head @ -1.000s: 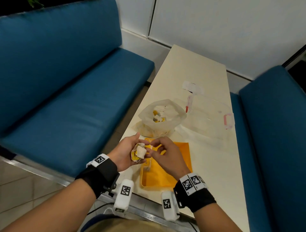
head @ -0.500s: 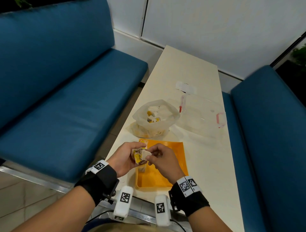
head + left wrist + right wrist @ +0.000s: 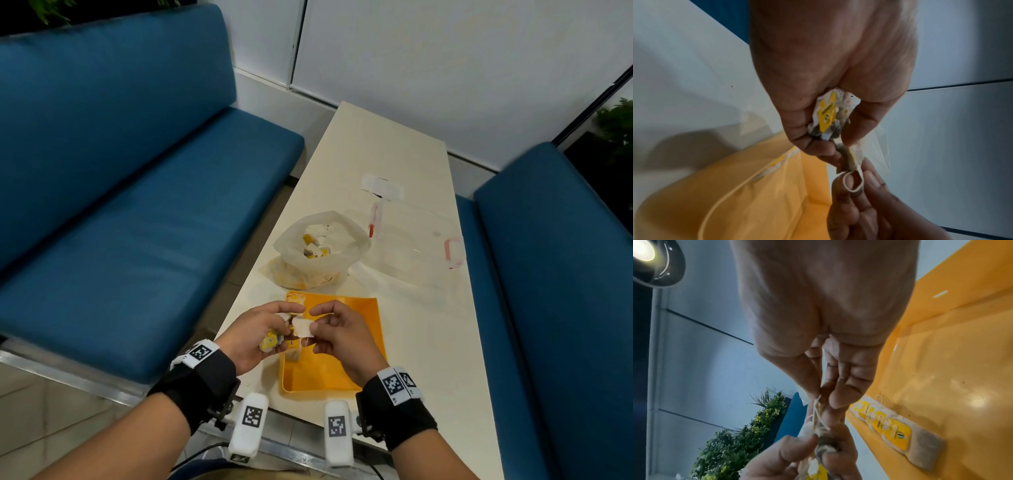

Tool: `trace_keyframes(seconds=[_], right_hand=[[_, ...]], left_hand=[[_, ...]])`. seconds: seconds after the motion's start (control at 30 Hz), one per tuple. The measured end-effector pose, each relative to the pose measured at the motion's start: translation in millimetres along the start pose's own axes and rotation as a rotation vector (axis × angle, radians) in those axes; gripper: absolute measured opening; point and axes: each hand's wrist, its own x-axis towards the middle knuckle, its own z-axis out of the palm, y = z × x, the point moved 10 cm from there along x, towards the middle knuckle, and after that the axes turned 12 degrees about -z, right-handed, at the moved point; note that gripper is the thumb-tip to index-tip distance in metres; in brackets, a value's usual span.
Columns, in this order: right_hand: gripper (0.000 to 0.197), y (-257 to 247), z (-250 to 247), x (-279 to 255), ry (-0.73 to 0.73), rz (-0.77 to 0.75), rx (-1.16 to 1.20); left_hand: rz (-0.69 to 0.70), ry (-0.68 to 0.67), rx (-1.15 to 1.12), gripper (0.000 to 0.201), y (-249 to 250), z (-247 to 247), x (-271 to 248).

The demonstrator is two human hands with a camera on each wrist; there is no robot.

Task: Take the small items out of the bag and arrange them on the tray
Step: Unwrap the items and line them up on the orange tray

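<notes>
Over the orange tray (image 3: 363, 346), left hand (image 3: 253, 334) clutches bunched tea bags (image 3: 270, 339); at 3 o'clock, right hand (image 3: 342, 337) pinches 1 tea bag (image 3: 301, 328).

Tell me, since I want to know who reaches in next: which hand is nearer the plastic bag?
Left, narrowly. The left hand sits below the plastic bag, nearly in line with it; the right hand sits lower and further right, over the tray.
</notes>
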Motion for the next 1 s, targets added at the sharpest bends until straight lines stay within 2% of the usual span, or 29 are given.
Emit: trace_keyframes(seconds=[0.1, 0.2, 0.27, 0.33, 0.47, 0.63, 0.77, 0.87, 1.0], right_hand=[[0.015, 3.9, 0.9, -1.8, 0.011, 0.051, 0.088], [0.01, 3.6, 3.7, -3.5, -0.012, 0.065, 0.146], [0.015, 0.3, 6.2, -3.4, -0.041, 0.044, 0.158], [0.018, -2.1, 4.2, -2.1, -0.036, 0.014, 0.112], [0.006, -5.8, -9.1, 4.5, 0.07, -0.072, -0.117], [0.005, -13.3, -15.8, 12.9, 0.123, -0.126, -0.184], [0.007, -18.3, -18.6, 21.0, 0.085, -0.157, -0.351], [0.009, -25.2, -30.7, 27.1, 0.094, -0.168, -0.351], [0.01, -22.8, -41.6, 32.0, 0.039, -0.139, -0.588]], left_hand=[[0.041, -0.007, 0.101, 0.043, 2.6, 4.7, -2.2], [0.08, 0.013, 0.165, 0.018, 3.6, 6.7, -0.7], [0.102, 0.025, 0.162, 0.007, 4.7, 5.7, 0.2], [0.118, 0.044, 0.17, 0.014, 6.0, 3.0, 2.2], [0.153, 0.08, 0.248, 0.023, 10.7, 1.1, 2.8], [0.205, 0.115, 0.349, 0.013, 19.1, 1.3, 3.2], [0.197, 0.14, 0.385, 0.009, 20.8, -2.2, 6.9], [0.175, 0.204, 0.33, 0.014, 20.4, -17.6, 8.7], [0.15, 0.277, 0.279, 0.012, 20.7, -36.0, 11.2]])
